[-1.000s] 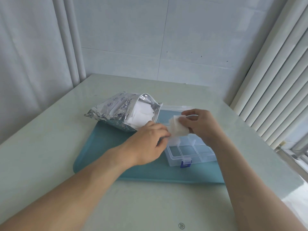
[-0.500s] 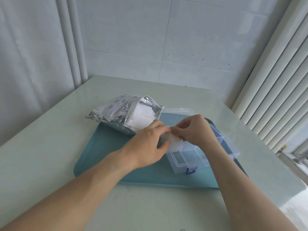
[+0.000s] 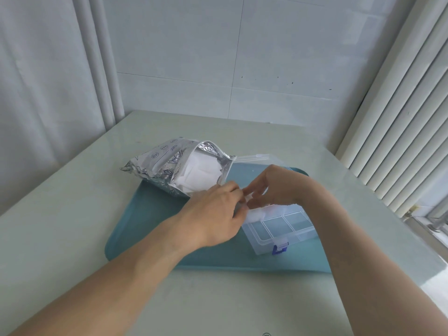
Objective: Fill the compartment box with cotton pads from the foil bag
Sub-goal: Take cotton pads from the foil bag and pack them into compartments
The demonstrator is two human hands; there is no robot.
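Two hands meet over the back-left corner of the clear plastic compartment box (image 3: 278,226): the left hand (image 3: 218,214) and right hand (image 3: 274,187) each have a narrow grip, fingertips pinching a soft white cotton pad (image 3: 252,214) down into a compartment there. Such a pad looks light, limp and easily creased, so it is best taken by its edges. Front compartments look empty. More white pads fill the open silver foil bag (image 3: 169,166), lying partly on the teal tray (image 3: 150,226) on the pale worktop (image 3: 72,238).
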